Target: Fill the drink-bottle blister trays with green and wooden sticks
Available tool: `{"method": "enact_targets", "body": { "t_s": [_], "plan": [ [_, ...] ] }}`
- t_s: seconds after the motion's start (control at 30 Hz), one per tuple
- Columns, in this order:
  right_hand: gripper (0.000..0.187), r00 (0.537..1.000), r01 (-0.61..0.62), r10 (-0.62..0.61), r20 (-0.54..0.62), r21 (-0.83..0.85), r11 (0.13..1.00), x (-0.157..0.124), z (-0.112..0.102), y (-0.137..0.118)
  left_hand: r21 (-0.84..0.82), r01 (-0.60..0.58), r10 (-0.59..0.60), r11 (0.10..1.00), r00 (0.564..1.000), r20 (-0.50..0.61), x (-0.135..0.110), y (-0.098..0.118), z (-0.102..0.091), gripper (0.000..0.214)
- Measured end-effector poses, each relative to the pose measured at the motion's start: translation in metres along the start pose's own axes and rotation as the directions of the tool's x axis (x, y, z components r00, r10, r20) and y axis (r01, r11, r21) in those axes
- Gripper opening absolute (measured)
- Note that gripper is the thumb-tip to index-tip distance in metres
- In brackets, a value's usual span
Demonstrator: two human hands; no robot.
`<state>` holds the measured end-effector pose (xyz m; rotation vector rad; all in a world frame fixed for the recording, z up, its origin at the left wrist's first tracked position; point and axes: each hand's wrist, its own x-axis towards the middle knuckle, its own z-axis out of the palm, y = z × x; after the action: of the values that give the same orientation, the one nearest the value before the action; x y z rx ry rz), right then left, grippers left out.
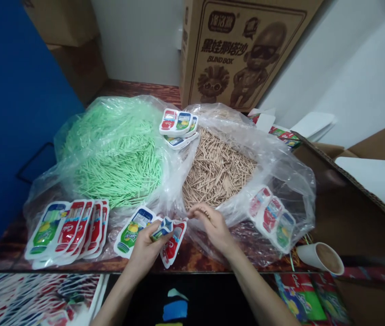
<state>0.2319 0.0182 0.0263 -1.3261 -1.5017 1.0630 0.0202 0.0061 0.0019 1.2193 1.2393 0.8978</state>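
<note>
A: Status?
B: Left hand (145,248) clamped on bottle-shaped blister pack (175,242), just beside the clear bag (281,181). Right hand (214,225) pinched together on tan sticks (217,172) at the bag's near rim.
A: Step?
B: Stick pickup, I'd say. Next needs a tight pinch and a steady pack.

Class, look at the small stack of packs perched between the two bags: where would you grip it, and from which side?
Probably pinch the stack across its near edge, thumb on top, fingers beneath, coming from the front. It lies flat and loose on the soft bags, and the box stands close behind.
</note>
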Motion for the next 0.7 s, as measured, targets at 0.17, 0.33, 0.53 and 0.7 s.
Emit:
{"method": "enact_targets", "body": {
  "t_s": [0.17, 0.33, 0.53, 0.7],
  "plan": [
    [0.014, 0.984, -0.102, 0.086, -0.155, -0.1, 0.99, 0.026, -0.047, 0.009, 0.0, 0.021, -0.021, 1.0, 1.0, -0.002, -0.002, -0.006, -0.003, 0.021],
    [0.015, 0.991, 0.054, 0.011, 0.134, -0.475, 0.879, 0.033, -0.052, 0.022, -0.026, 0.06, -0.059, 0.998, 0.998, 0.01, -0.005, -0.004, 0.0, 0.022],
    [0.024, 0.954, 0.173, 0.118, 0.274, -0.831, 0.529, 0.028, -0.041, 0.019, -0.008, 0.053, -0.053, 0.999, 0.998, 0.023, -0.007, -0.007, 0.0, 0.021],
    [0.034, 0.932, 0.232, 0.198, 0.305, -0.918, 0.322, 0.023, -0.036, 0.015, -0.044, 0.093, -0.091, 0.995, 0.995, 0.048, -0.007, -0.007, 0.0, 0.024]
  ]
}}
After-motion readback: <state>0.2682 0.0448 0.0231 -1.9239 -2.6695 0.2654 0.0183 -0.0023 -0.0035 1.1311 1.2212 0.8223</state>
